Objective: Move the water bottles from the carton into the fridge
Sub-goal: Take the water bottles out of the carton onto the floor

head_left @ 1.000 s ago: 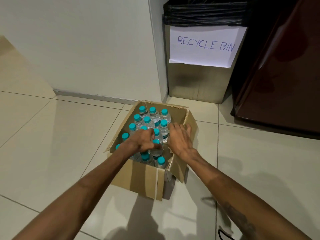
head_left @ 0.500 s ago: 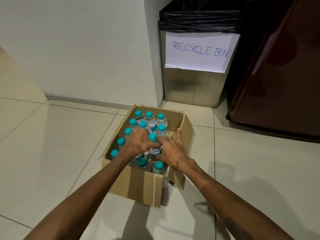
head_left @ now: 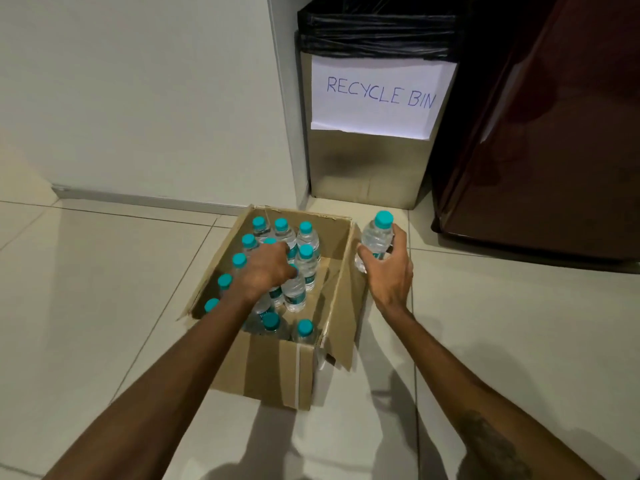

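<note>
The right hand (head_left: 389, 271) holds one water bottle (head_left: 374, 240) upright, cap up, just outside the carton (head_left: 273, 368) and on its fridge side — the dark red fridge (head_left: 554, 150) stands ahead and to the right, door shut. The left hand (head_left: 265, 268) is curled down among the bottles in the carton (head_left: 306, 244); whether it has gripped one I cannot tell. About a dozen teal-capped bottles stand upright there.
</note>
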{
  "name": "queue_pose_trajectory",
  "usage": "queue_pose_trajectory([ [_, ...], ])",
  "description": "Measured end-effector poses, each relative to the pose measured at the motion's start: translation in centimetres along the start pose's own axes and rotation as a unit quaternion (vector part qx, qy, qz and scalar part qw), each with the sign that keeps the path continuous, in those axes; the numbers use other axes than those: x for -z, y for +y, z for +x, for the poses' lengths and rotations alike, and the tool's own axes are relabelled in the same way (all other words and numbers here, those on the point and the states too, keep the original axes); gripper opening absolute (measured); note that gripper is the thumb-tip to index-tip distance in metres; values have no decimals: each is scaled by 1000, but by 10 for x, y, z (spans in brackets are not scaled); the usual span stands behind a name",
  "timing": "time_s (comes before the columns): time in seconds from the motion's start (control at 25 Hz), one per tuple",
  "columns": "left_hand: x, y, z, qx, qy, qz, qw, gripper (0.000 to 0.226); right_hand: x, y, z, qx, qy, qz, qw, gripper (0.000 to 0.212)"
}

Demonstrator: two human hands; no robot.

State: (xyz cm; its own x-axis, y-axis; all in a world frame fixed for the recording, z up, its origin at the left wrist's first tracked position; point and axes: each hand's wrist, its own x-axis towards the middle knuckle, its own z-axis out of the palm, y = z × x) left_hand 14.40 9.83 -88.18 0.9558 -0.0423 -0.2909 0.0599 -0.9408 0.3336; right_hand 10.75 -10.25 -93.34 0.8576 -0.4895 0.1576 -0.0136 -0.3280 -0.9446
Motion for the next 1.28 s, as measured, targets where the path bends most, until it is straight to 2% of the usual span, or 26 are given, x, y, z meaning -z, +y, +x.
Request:
queue_pose_trajectory([
  [0.12,-26,-15,4,-15,-8,25,1000,41,-9,40,-5,-42,-102,-70,991,61],
  [0.2,-34,-21,8,-22,2,40,999,37,-21,58,-12,-53,-138,-84,985,56],
  [0.44,-46,-25,9,-28,17,17,999,57,-51,70,-22,-109,-97,-69,987,52],
  [0.68,-54,-31,4,-26,49,77,995,67,-62,63,-23,-130,-81,-77,985,58],
  [0.92,-50,-37,3,-30,61,73,995,65,-62,61,-23,-116,-104,-98,983,59],
  [1.04,-51,-37,5,-29,47,33,998,62,-50,66,-9,-107,-117,-122,980,58],
  [1.16,-47,-37,3,-15,20,-16,1000,58,-43,65,8,-119,-101,-102,983,59],
  [1.28,-29,-34,-1,-11,17,-42,999,56,-40,65,13,-113,-176,-66,976,68],
])
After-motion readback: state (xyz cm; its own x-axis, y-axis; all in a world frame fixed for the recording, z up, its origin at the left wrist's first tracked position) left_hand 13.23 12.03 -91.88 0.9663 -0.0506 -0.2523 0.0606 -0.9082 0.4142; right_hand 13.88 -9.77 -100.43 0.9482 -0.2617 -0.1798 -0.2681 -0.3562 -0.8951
